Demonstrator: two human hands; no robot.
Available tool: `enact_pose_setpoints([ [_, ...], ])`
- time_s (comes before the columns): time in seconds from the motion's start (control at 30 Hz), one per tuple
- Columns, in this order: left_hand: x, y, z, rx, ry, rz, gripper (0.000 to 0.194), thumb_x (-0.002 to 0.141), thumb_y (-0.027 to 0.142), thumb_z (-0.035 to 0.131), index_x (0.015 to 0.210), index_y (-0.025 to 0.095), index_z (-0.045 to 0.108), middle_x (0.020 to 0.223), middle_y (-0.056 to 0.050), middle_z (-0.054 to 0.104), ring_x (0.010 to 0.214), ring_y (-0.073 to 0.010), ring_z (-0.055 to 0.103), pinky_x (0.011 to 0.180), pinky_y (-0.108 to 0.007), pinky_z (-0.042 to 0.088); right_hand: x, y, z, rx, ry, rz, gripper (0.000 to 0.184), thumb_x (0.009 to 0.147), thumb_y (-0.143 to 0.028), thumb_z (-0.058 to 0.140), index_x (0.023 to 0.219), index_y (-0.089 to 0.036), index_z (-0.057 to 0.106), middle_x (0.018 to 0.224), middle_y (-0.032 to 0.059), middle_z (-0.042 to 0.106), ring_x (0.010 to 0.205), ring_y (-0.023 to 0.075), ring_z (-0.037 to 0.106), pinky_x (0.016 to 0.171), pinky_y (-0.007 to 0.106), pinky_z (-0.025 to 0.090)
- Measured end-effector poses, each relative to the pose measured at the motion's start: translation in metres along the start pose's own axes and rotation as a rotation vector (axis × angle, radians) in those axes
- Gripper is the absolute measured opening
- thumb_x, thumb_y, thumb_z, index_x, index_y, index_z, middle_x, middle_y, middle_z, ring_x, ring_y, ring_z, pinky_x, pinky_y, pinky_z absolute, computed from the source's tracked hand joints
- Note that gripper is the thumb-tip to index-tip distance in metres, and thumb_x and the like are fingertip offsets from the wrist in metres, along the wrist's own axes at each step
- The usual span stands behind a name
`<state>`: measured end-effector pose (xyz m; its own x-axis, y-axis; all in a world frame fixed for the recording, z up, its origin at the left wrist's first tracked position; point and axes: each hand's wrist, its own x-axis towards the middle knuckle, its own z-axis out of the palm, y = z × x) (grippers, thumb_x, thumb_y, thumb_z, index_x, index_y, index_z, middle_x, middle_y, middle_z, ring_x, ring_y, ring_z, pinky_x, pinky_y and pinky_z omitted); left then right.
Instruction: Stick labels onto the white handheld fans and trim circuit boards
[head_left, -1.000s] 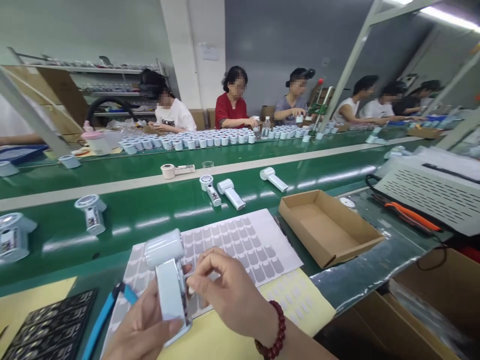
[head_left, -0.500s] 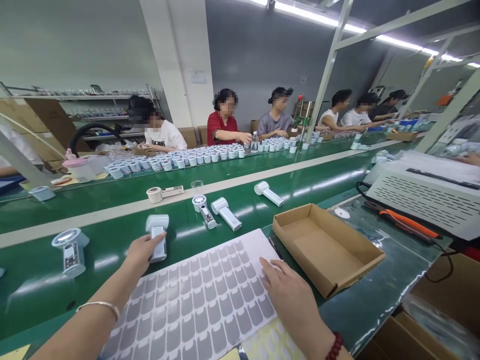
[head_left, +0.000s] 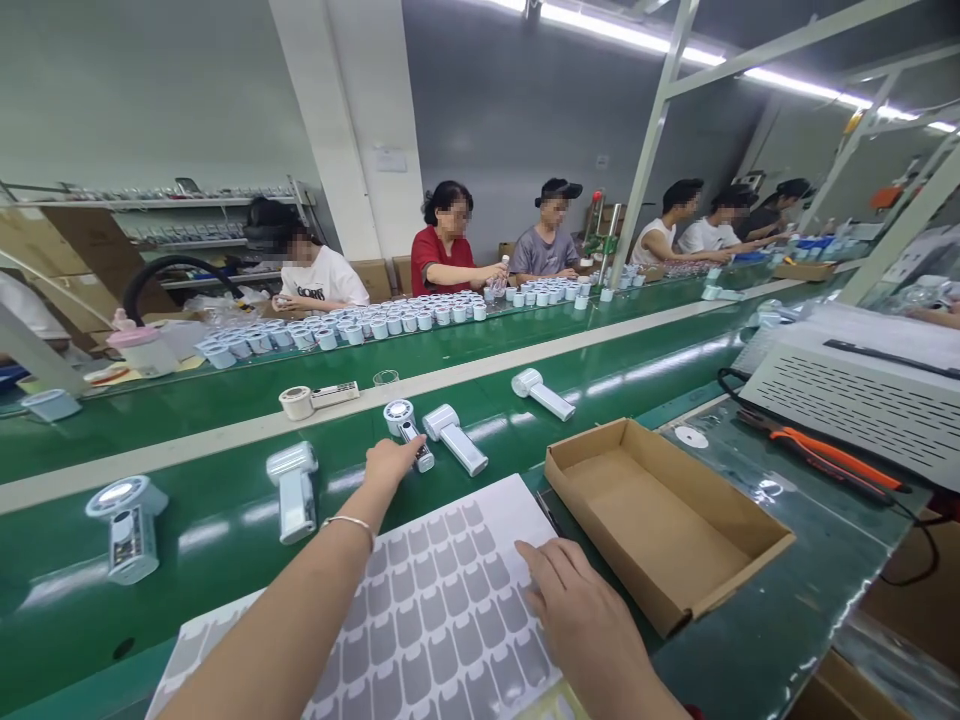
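My left hand [head_left: 391, 462] reaches over the near side of the belt, its fingers closed around the handle of a pale-blue handheld fan [head_left: 400, 411] with a dark, uncovered handle face. Beside that fan lies another handheld fan [head_left: 457, 440] with a smooth handle. Lying loosely on the right edge of a white sheet of grey stickers [head_left: 450, 590], my right hand [head_left: 581, 605] has its fingers stretched out and holds nothing. A closed-handle fan [head_left: 294, 492] and one with an exposed circuit in its handle [head_left: 129, 525] rest farther left.
An open cardboard tray [head_left: 660, 520] stands right of the sheet. Beyond it are orange-handled pliers [head_left: 832, 458] and a slotted white metal box [head_left: 885, 385]. Another fan [head_left: 544, 393] lies farther along the green belt [head_left: 225, 560]. Several co-workers sit across, behind rows of fan heads [head_left: 390, 318].
My left hand has let go of the closed-handle fan and moved right to the open-handled one. The released fan lies on the belt. My right hand stays at the sheet's edge.
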<state>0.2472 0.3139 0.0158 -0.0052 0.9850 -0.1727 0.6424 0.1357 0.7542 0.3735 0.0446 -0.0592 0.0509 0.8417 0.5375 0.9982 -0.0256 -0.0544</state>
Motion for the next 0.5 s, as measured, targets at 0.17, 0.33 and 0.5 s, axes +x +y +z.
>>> enact_pose_setpoints([
  [0.17,-0.004,0.005,0.007,-0.317,-0.042,-0.199,0.038,0.091,0.037,0.066,0.123,0.018,0.062,0.124,-0.010,0.064,0.104,-0.0249,0.065,0.085,-0.045,0.057,-0.016,0.016,0.005,-0.049,0.024,-0.102,0.034,0.102,-0.016,0.039,0.131,-0.016,0.057,0.097,0.0071,0.079,0.113,0.0279,0.070,0.075,0.031,0.063],
  [0.33,-0.039,-0.004,-0.026,-0.757,-0.166,-0.269,0.032,0.093,0.036,0.063,0.119,0.017,0.062,0.113,-0.008,0.067,0.088,-0.0190,0.067,0.072,-0.037,0.060,-0.015,0.015,0.006,0.134,0.040,0.026,0.033,0.106,-0.027,0.034,0.126,-0.025,0.061,0.101,0.0059,0.075,0.098,0.0201,0.074,0.064,0.025,0.059],
  [0.5,-0.117,-0.039,-0.078,-1.032,-0.307,-0.251,0.005,0.092,0.009,0.059,0.092,0.008,0.065,0.088,-0.007,0.068,0.064,-0.0090,0.061,0.056,-0.020,0.053,-0.007,-0.002,-0.015,0.453,0.068,0.244,0.030,0.103,-0.041,0.042,0.120,-0.029,0.064,0.097,0.0039,0.072,0.091,0.0215,0.072,0.065,0.028,0.057],
])
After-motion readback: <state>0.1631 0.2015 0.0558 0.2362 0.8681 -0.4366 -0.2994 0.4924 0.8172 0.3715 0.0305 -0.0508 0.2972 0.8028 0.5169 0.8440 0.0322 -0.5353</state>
